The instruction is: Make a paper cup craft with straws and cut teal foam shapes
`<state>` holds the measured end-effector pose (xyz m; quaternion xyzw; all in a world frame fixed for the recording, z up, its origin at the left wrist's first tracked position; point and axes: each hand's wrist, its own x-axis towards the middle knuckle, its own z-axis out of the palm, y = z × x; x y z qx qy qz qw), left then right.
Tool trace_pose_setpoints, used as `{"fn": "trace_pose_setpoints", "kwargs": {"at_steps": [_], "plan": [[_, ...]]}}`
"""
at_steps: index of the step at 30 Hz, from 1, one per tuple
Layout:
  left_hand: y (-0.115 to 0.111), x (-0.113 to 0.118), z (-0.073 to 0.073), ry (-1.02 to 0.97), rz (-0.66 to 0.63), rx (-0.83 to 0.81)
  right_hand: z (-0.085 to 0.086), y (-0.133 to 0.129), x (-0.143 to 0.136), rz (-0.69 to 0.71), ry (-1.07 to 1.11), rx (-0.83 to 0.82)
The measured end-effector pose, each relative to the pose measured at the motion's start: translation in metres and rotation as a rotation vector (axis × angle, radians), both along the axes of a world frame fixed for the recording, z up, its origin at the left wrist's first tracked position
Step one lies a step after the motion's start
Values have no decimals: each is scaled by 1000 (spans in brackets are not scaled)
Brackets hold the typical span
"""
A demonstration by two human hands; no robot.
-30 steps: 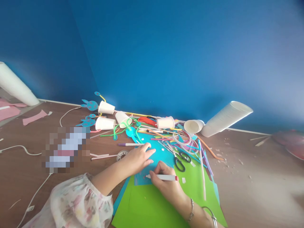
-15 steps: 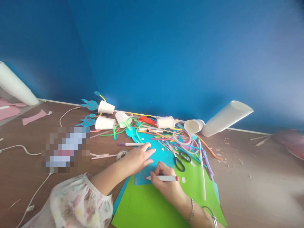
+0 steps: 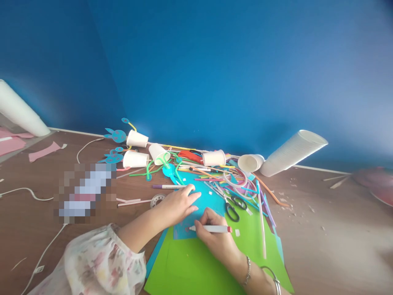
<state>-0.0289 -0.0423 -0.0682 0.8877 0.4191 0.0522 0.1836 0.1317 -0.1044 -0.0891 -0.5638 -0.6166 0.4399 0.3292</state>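
My right hand (image 3: 215, 233) is closed around a white marker (image 3: 216, 229) with a red end; its tip meets the lower part of a blue sheet (image 3: 208, 201), where faint reddish marks show. Fingers spread, my left hand (image 3: 183, 203) lies on the same sheet's left side and holds nothing. Under the blue sheet is a large green sheet (image 3: 184, 266). A purple-ended marker (image 3: 168, 187) lies just beyond my left fingers. Black-handled scissors (image 3: 232, 211) rest to the right, over the sheets' edges.
Behind the sheets lie straws and pipe cleaners (image 3: 211, 174), paper cups (image 3: 214, 158) and blue rabbit-shaped cutouts (image 3: 118, 136). A tall cup stack (image 3: 294, 153) leans near the blue wall (image 3: 196, 73). A tape roll (image 3: 157, 200) sits beside my left forearm.
The marker in my right hand has tilted slightly, its red end a little higher. My left hand has stayed in place.
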Motion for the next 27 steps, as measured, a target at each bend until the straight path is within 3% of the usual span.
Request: {"fn": "trace_pose_setpoints", "kwargs": {"at_steps": [27], "plan": [[0, 0, 2, -16, 5, -19, 0, 1, 0, 33, -21, 8]]}}
